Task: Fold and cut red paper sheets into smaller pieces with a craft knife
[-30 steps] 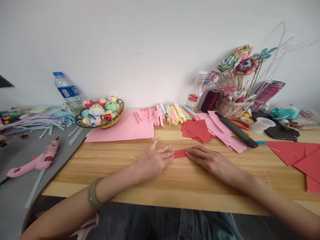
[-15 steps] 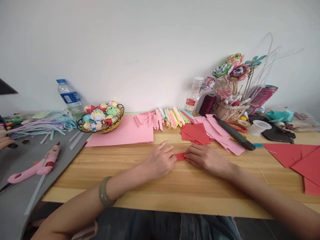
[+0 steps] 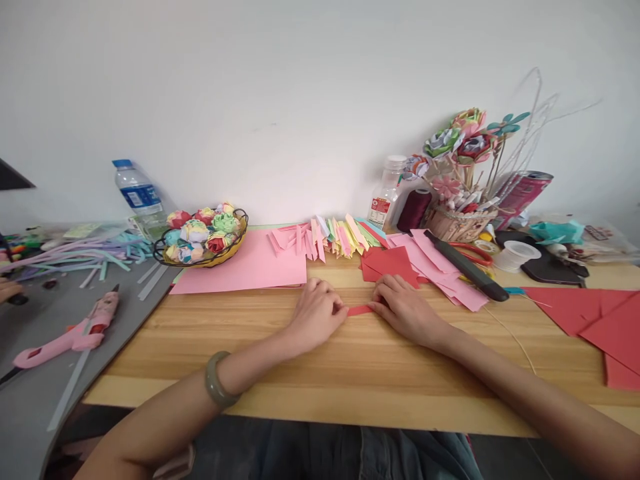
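Note:
A narrow folded strip of red paper (image 3: 359,310) lies level at the middle of the wooden table, between my two hands. My left hand (image 3: 317,308) pinches its left end with thumb and fingers, a green bangle on that wrist. At the other end, the closed fingers of my right hand (image 3: 403,305) hold the strip; both its tips are hidden by fingers. Just behind my right hand are red paper squares (image 3: 387,263). Pink paper strips (image 3: 445,270) and a black-handled cutter (image 3: 467,267) lie to the right of them.
On the left stand a basket of paper flowers (image 3: 207,240) and a water bottle (image 3: 137,193); a pink glue gun (image 3: 75,333) rests on the grey mat. Folded colored papers (image 3: 340,237) line the back. Large red sheets (image 3: 610,327) lie right. Another person's hand (image 3: 7,290) shows far left.
The red paper has become narrower, its lengthwise fold now closed. My left hand's raised fingers have curled in to a pinch, and my right hand has shifted slightly.

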Tool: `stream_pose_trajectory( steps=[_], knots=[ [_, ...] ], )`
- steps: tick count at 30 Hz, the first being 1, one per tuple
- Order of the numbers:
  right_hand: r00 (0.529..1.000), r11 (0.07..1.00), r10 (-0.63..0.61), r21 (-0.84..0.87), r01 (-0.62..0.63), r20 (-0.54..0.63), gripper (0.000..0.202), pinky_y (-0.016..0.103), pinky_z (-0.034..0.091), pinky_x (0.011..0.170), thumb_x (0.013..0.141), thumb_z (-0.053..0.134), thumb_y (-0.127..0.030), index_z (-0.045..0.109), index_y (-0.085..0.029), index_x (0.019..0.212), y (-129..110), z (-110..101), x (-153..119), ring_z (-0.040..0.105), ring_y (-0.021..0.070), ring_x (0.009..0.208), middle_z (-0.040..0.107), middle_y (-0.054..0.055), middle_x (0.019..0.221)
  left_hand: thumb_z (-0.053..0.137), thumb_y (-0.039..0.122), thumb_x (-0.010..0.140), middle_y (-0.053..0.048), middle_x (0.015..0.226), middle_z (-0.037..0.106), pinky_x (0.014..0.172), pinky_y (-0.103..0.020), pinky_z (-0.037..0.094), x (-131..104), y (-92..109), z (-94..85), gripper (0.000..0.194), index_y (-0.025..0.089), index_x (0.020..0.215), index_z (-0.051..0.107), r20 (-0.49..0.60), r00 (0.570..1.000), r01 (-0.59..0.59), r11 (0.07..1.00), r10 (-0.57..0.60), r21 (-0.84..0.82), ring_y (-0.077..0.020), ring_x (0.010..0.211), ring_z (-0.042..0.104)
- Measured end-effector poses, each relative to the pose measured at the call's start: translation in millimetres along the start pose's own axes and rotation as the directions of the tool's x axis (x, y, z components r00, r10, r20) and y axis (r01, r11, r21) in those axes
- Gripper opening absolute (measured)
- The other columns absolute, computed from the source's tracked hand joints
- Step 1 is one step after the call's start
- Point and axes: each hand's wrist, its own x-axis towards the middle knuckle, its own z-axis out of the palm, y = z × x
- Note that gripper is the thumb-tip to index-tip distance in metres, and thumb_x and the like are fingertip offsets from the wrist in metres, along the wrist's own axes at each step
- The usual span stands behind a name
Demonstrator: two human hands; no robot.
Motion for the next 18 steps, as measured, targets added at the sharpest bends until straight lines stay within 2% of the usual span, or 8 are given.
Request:
stream_pose_trajectory(
  steps=[4,10,14,18],
  knots=[
    [0.999,0.999,0.039,0.016,-0.040,0.016,0.019,0.037,0.041,0.070,0.089,0.042,-0.032,0.051,-0.019,0.078,1,2,0,0.046,0.0211,0.080,0.054,0.009,0.089,0.065,0.031,0.077,-0.005,0.085,0.056,0.085,-0.038,0.041,-1,-7,0.6,0.015,0.017,0.070,0.064,0.000,0.997,0.077,0.996,-0.077,-0.048,-0.0226,0.095,0.043],
    [0.999,0.995,0.026,0.092,-0.030,0.044,0.019,0.034,0.040,0.070,0.090,0.038,-0.028,0.053,-0.020,0.082,5,-1,-2,0.048,0.0194,0.083,0.056,0.007,0.090,0.064,0.026,0.078,-0.004,0.086,0.056,0.085,-0.037,0.041,-3,-15,4.9,0.008,0.018,0.075,0.064,-0.013,1.000,0.027,0.998,-0.028,-0.054,-0.0213,0.095,0.044],
    [0.998,0.991,0.022,0.132,-0.031,0.064,0.018,0.033,0.040,0.072,0.090,0.039,-0.027,0.055,-0.020,0.083,9,-3,-4,0.050,0.0184,0.084,0.057,0.006,0.090,0.066,0.024,0.076,-0.004,0.085,0.058,0.083,-0.036,0.042,-3,-15,3.7,0.005,0.019,0.074,0.065,-0.002,0.999,0.036,0.995,-0.036,-0.089,-0.0211,0.094,0.045],
    [0.996,0.990,0.046,0.132,-0.055,0.071,0.017,0.035,0.039,0.072,0.088,0.045,-0.032,0.056,-0.020,0.082,6,-5,-4,0.050,0.0198,0.085,0.057,0.006,0.088,0.066,0.021,0.075,-0.003,0.082,0.059,0.080,-0.035,0.042,-4,-12,0.1,0.005,0.019,0.072,0.063,-0.011,1.000,0.024,0.997,-0.025,-0.071,-0.0208,0.091,0.047]
  ],
)
